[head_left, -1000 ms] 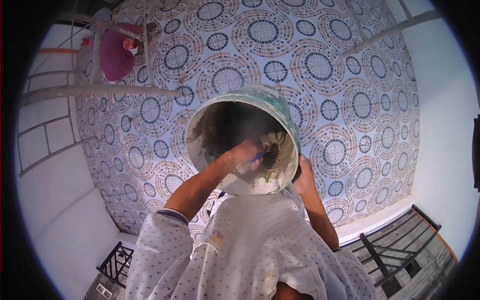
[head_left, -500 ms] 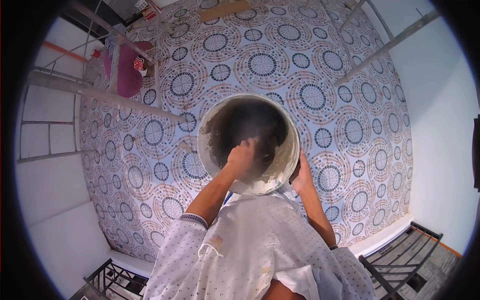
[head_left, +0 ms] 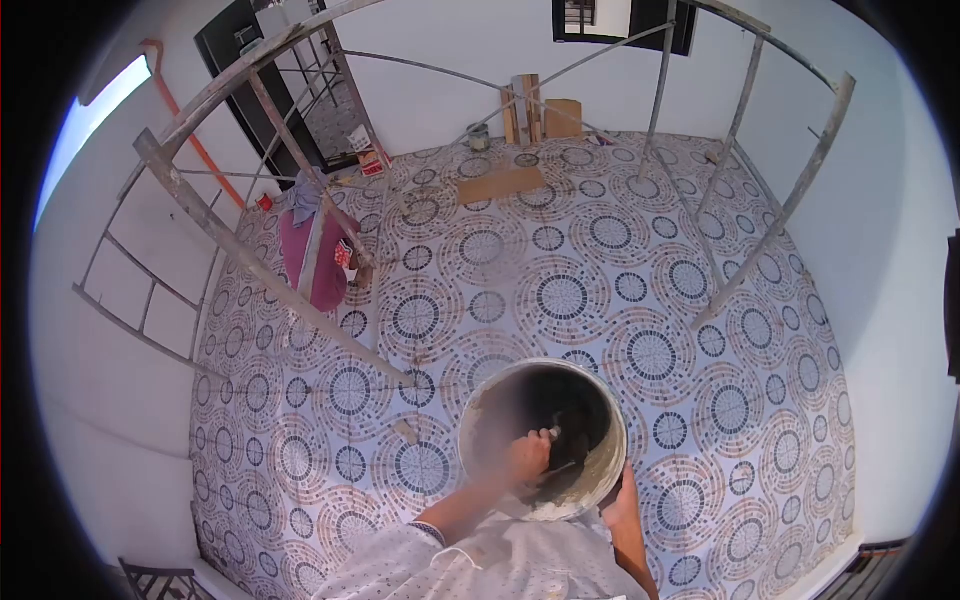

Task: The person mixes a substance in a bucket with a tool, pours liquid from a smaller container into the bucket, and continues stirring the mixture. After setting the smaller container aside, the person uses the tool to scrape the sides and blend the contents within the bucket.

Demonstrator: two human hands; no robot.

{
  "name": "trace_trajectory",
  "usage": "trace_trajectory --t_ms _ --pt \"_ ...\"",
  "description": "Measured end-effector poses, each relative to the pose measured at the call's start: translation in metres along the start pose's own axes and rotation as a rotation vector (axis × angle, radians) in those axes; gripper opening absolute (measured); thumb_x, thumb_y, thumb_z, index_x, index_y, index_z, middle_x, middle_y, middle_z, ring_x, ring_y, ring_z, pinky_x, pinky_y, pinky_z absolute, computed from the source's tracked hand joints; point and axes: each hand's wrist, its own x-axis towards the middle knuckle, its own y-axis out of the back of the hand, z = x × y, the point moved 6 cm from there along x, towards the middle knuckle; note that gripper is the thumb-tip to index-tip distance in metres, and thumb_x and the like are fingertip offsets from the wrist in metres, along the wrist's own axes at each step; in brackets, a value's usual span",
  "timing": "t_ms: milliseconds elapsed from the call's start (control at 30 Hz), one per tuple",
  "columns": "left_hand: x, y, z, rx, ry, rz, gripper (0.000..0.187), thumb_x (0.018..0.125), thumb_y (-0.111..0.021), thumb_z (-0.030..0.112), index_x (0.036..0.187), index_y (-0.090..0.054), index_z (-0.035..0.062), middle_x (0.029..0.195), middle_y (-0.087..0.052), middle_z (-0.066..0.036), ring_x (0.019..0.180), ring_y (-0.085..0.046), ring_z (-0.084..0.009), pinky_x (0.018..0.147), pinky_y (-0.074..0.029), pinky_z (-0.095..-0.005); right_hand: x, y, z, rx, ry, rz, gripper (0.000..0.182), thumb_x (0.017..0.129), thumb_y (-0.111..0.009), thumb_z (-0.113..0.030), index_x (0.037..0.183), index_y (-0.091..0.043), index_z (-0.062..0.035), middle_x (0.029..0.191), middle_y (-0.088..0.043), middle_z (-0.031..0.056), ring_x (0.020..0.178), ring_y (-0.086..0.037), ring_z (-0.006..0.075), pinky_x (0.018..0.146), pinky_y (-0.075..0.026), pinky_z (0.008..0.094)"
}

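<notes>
A round bucket [head_left: 471, 452], its inner wall smeared with pale dried material, is tilted so that its mouth faces me. My left hand [head_left: 531, 456] reaches inside with its fingers curled around a hand tool [head_left: 555, 433]. Only a small pale end of that tool shows, and its exact kind is hard to make out in the dark interior. At the bucket's lower right, my right hand [head_left: 622, 502] grips the outside, its fingers partly hidden behind the wall.
Metal scaffold frames [head_left: 270, 270] stand left and right. A person in a pink top [head_left: 308, 250] crouches behind the left one. A cardboard piece [head_left: 500, 186] lies on the patterned floor [head_left: 560, 297]; boards [head_left: 527, 108] and a small pail [head_left: 479, 137] stand by the far wall.
My view has tipped up, bringing the far wall and doorway into sight, and the bucket appears lower and further right. Both hands stay at the bucket, the left still inside.
</notes>
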Motion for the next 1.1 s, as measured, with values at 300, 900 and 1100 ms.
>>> trace_trajectory --t_ms 300,900,1100 --pt "0.039 -0.013 -0.008 -0.208 0.100 -0.190 0.021 0.083 -0.055 0.011 0.094 -0.068 -0.0015 0.099 -0.068 -0.025 0.087 -0.069 -0.0364 0.076 -0.056 -0.0458 -0.006 -0.017 0.000 0.001 -0.010 -0.087 0.052 0.101 -0.043 -0.046 0.134 -0.051 -0.0068 0.129 -0.057 0.0091 0.117 -0.056 0.0251 0.100 -0.046 0.0476" --pt "-0.078 0.123 -0.040 -0.495 0.183 -0.156 0.038 0.079 -0.061 0.010 0.115 -0.065 -0.0026 0.097 -0.065 -0.031 0.095 -0.065 -0.0435 0.084 -0.050 -0.0456 0.000 0.020 0.024 -0.358 0.014 0.109 0.060 0.093 -0.051 -0.060 0.135 -0.052 -0.0171 0.131 -0.057 0.0051 0.118 -0.053 0.0234 0.099 -0.044 0.0479" --pt "-0.051 0.127 -0.029 -0.495 0.210 -0.169 0.038 0.079 -0.060 0.010 0.114 -0.067 -0.0010 0.102 -0.068 -0.026 0.095 -0.066 -0.0406 0.087 -0.051 -0.0443 0.025 -0.002 0.026 -0.087 -0.154 0.146 0.051 0.091 -0.054 -0.058 0.126 -0.058 -0.0211 0.130 -0.057 0.0052 0.120 -0.051 0.0253 0.101 -0.040 0.0520"
